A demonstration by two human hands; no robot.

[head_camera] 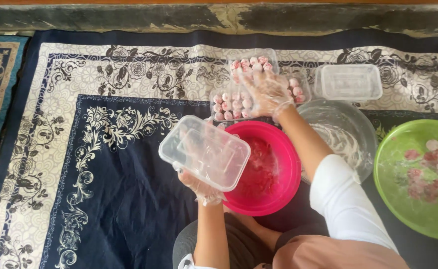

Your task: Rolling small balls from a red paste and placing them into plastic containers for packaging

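My left hand, in a thin clear glove, holds an empty clear plastic container tilted over the left rim of a pink bowl. My right hand, also gloved, reaches forward with fingers spread and rests on clear trays of pink-and-white dough balls. One filled tray sits just beyond that hand and another to its right. The pink bowl has red smears inside.
An empty clear container lies at the far right. A clear glass bowl with white residue stands beside the pink bowl. A green bowl at the right holds several pink balls. Everything rests on a navy and cream patterned rug.
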